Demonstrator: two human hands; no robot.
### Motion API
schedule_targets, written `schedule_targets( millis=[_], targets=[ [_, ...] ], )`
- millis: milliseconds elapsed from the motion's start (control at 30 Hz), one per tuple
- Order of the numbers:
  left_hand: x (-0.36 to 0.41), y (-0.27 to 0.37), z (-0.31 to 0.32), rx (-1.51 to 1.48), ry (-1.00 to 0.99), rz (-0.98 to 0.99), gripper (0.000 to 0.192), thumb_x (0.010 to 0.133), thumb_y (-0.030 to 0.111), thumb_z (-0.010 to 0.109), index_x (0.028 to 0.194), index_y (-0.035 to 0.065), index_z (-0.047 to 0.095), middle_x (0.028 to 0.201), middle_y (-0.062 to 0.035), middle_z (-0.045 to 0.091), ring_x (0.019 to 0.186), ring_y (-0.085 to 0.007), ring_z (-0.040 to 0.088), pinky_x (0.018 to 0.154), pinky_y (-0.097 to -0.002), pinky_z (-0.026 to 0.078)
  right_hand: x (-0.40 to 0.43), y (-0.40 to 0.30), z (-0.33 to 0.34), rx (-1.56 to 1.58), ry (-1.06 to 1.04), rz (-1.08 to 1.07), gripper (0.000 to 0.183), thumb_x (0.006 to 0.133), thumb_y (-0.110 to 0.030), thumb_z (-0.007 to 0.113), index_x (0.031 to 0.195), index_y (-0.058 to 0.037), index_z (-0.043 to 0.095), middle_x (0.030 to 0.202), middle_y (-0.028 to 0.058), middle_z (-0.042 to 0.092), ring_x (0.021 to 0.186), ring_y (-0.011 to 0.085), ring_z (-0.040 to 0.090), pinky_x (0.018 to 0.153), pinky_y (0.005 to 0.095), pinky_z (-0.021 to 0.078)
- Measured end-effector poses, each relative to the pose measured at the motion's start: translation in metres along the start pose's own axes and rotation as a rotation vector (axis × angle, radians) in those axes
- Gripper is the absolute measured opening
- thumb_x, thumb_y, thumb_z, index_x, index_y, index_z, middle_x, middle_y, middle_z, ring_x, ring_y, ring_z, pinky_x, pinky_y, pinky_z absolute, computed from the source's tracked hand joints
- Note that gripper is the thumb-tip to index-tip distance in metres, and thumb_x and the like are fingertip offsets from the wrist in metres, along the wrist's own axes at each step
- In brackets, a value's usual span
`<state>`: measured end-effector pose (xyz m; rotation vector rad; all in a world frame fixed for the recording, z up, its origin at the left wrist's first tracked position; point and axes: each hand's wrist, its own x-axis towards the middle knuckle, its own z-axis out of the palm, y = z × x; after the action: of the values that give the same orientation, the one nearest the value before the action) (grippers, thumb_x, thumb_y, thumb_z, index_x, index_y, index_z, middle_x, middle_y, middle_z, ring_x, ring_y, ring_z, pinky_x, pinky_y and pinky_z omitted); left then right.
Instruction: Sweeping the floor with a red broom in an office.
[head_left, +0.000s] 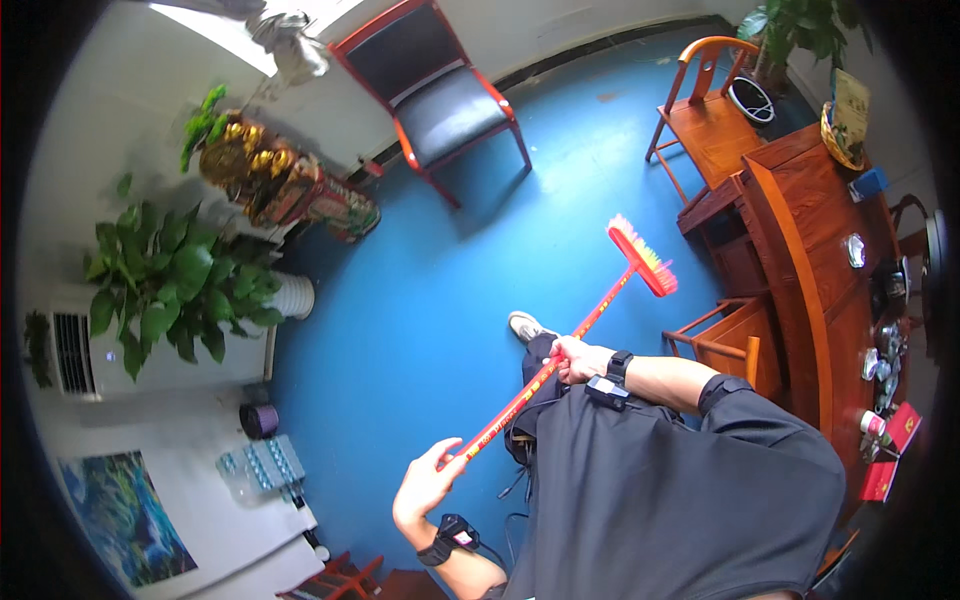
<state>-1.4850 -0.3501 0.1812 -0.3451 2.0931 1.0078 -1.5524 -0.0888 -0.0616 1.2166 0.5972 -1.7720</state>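
A red broom (528, 393) with pink and yellow bristles slants across the view in front of me. My right hand (579, 360) is closed around the middle of its handle. At the handle's upper end, my left hand (429, 480) holds it between thumb and fingers. The red broom head (643, 259) is beyond my right hand, toward the wooden desk, with its bristles turned away from me. Whether they touch the blue floor (420, 315) I cannot tell. One light shoe (528, 327) shows beside the handle.
A black-seated chair (448, 112) stands by the wall. At right are a wooden armchair (709, 127), a stool-like seat (739, 345) and a wooden desk (795, 270) bearing tea things. A potted plant (172, 277), a gilded ornament (262, 165) and bottled-water packs (266, 461) line the left.
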Motion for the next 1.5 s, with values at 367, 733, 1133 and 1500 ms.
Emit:
schedule_targets(
  millis=[367, 733, 1133, 1500],
  targets=[
    [0.169, 0.198, -0.076, 0.498, -0.042, 0.464, 0.030, 0.082, 0.018, 0.051, 0.108, 0.0047, 0.052, 0.071, -0.0135, 0.062, 0.065, -0.0179, 0.060, 0.060, -0.0285, 0.045, 0.003, -0.154, 0.002, 0.446, -0.118, -0.182, 0.011, 0.072, -0.010, 0.048, 0.079, -0.0024, 0.044, 0.061, 0.0024, 0.040, 0.039, 0.0070, 0.025, 0.038, 0.0211, 0.0256],
    [0.287, 0.349, -0.083, 0.708, -0.329, 0.698, 0.028, 0.082, 0.018, 0.050, 0.105, 0.0026, 0.052, 0.068, -0.0147, 0.061, 0.062, -0.0232, 0.061, 0.059, -0.0305, 0.046, -0.008, -0.241, 0.003, 0.909, -0.080, -0.398, 0.010, 0.070, -0.012, 0.051, 0.074, -0.0038, 0.046, 0.058, 0.0015, 0.043, 0.036, 0.0092, 0.025, 0.036, 0.0231, 0.0239],
    [0.354, 0.528, -0.061, 0.913, -0.196, 0.957, 0.030, 0.076, 0.015, 0.061, 0.103, 0.0045, 0.052, 0.071, -0.0153, 0.059, 0.068, -0.0303, 0.059, 0.062, -0.0357, 0.046, -0.035, -0.448, 0.015, 0.895, -0.151, -0.441, 0.007, 0.066, -0.008, 0.050, 0.063, -0.0074, 0.043, 0.063, 0.0054, 0.052, 0.033, 0.0092, 0.022, 0.033, 0.0216, 0.0227],
    [0.442, 0.629, -0.036, 0.939, -0.132, 1.088, 0.023, 0.077, 0.016, 0.058, 0.097, 0.0052, 0.052, 0.081, -0.0147, 0.057, 0.072, -0.0322, 0.057, 0.064, -0.0390, 0.046, -0.071, -0.583, 0.014, 0.788, -0.461, -0.596, 0.007, 0.079, -0.007, 0.053, 0.079, -0.0035, 0.047, 0.074, 0.0064, 0.053, 0.054, 0.0094, 0.044, 0.046, 0.0184, 0.0368]
  ],
)
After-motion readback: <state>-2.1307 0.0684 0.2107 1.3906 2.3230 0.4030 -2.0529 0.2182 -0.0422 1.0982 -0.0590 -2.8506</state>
